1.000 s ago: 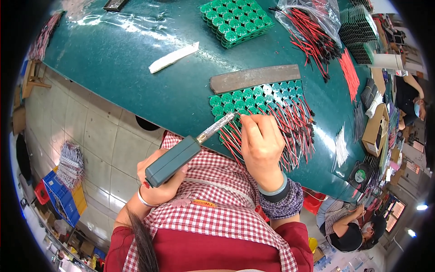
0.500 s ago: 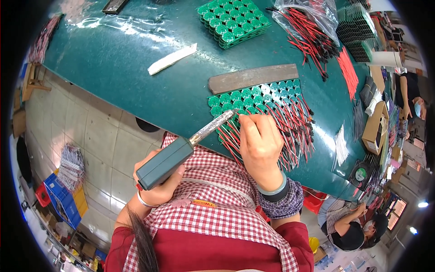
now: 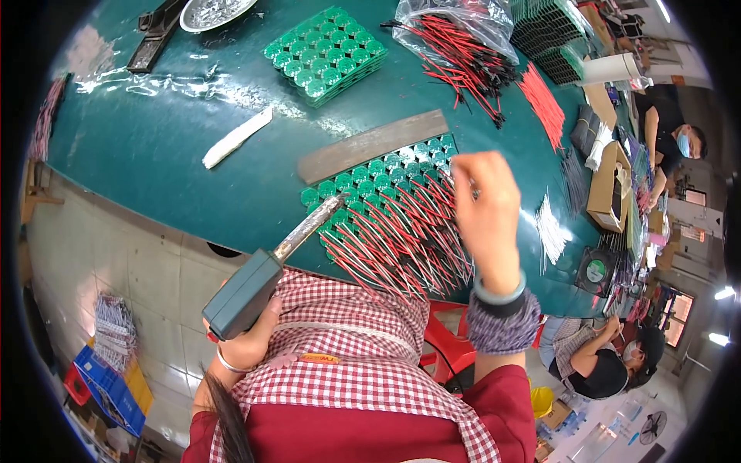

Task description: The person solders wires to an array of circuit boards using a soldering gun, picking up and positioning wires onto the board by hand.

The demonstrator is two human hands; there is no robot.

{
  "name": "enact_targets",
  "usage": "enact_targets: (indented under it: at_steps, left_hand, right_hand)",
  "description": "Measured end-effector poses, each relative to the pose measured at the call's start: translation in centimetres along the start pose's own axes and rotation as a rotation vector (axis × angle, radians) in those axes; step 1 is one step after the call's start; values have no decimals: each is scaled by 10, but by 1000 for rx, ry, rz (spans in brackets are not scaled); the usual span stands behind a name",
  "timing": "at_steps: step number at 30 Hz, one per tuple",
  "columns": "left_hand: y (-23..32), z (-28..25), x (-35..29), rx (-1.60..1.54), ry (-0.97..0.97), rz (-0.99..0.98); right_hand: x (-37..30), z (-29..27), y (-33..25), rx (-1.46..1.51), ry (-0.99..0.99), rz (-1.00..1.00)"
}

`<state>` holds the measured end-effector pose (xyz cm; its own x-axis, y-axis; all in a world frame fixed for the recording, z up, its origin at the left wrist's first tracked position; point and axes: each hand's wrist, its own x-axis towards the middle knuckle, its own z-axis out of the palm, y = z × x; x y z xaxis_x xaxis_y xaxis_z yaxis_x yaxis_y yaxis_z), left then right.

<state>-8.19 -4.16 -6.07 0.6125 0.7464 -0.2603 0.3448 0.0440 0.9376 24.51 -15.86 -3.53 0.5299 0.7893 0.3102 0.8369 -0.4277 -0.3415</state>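
Observation:
My left hand (image 3: 248,339) is wrapped round the handle of a dark green soldering gun (image 3: 245,295). Its metal tip points up and right, over the left part of a panel of round green circuit boards (image 3: 359,184). Red, white and black wires (image 3: 401,241) fan out from the boards toward me and hang over the table's near edge. A flat grey-brown bar (image 3: 374,145) lies along the panel's far side. Off the panel's right end is my right hand (image 3: 490,216), raised, with its fingers curled together. What those fingers hold, if anything, is hidden.
A stack of green board panels (image 3: 324,58) stands farther back, beside a bag of red and black wires (image 3: 459,50). A white strip (image 3: 238,139) lies at left. Red wires (image 3: 543,104), white wires (image 3: 550,235) and a small fan (image 3: 596,270) are at right. Two people work beyond.
My right hand has left the boards' near row and moved right and up. The soldering gun's tip now sits apart from it. The whole view has shifted, with a metal dish showing at the top.

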Motion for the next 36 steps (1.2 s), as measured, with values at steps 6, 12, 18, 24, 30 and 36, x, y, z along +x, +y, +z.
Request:
enact_targets:
  at_steps: [6, 12, 18, 24, 30, 36]
  left_hand:
    - [2, 6, 5, -1, 43, 72]
    - [2, 4, 4, 5, 43, 20]
    - [-4, 4, 4, 13, 81, 70]
    - [-6, 0, 3, -1, 61, 44]
    - [-4, -2, 2, 38, 34, 66]
    - [-6, -5, 0, 91, 33, 140]
  right_hand:
    - [31, 14, 52, 131, -225, 312]
    - [29, 27, 59, -10, -176, 131]
    - [22, 13, 37, -64, -77, 230]
    - [1, -5, -41, 152, -99, 82]
    - [-28, 21, -83, 470, -279, 7]
    - [-36, 47, -86, 431, -254, 55]
